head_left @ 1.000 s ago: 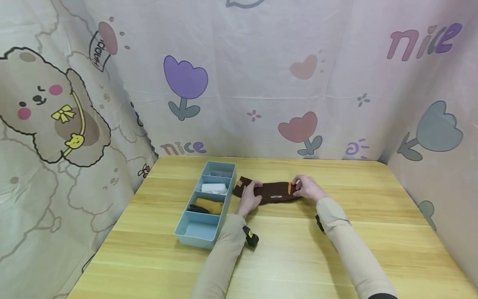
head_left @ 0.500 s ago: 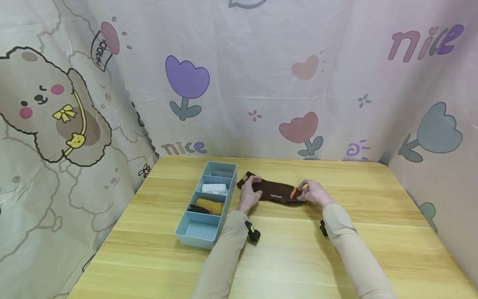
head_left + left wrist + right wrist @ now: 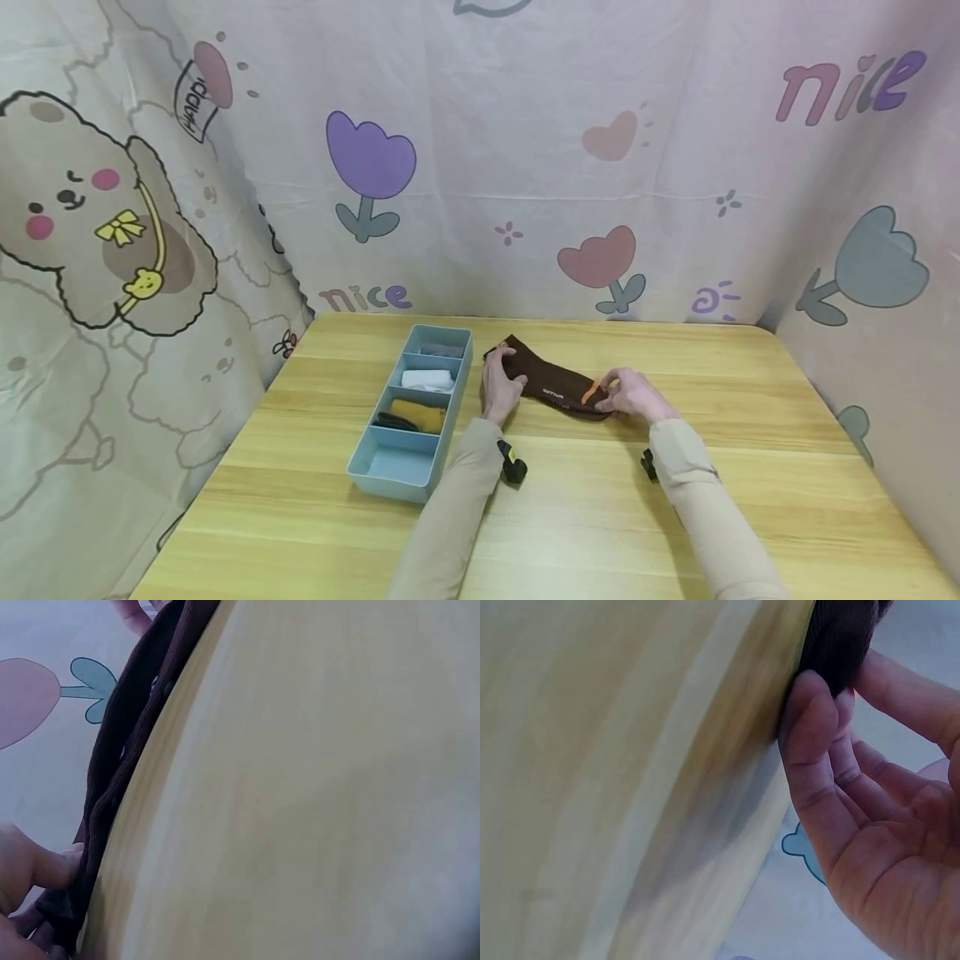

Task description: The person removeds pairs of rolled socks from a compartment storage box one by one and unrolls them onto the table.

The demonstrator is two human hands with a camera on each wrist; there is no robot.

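Observation:
A pair of dark brown socks point(image 3: 553, 377), one layered over the other, lies stretched slantwise on the table, with an orange stripe at the toe and pale lettering on the side. My left hand point(image 3: 501, 385) grips the cuff end. At the toe end, my right hand point(image 3: 636, 395) pinches the fabric between thumb and fingers. The left wrist view shows two dark layers of sock point(image 3: 124, 757) running edge-on from the left fingers point(image 3: 56, 866). In the right wrist view, the toe point(image 3: 838, 649) sits between the right thumb and fingers point(image 3: 814, 724).
A light blue divided box point(image 3: 390, 487) stands left of the socks, close to my left forearm. Its compartments hold a grey folded item point(image 3: 441, 350), a white folded item point(image 3: 427, 380), and a mustard item point(image 3: 418, 414) beside a black one point(image 3: 394, 422). The wooden table point(image 3: 570, 517) meets a printed curtain point(image 3: 480, 150) behind.
The socks have turned on the table: the cuff end has shifted away from me, the toe end nearer and to the right. Both hands have kept hold and moved with them.

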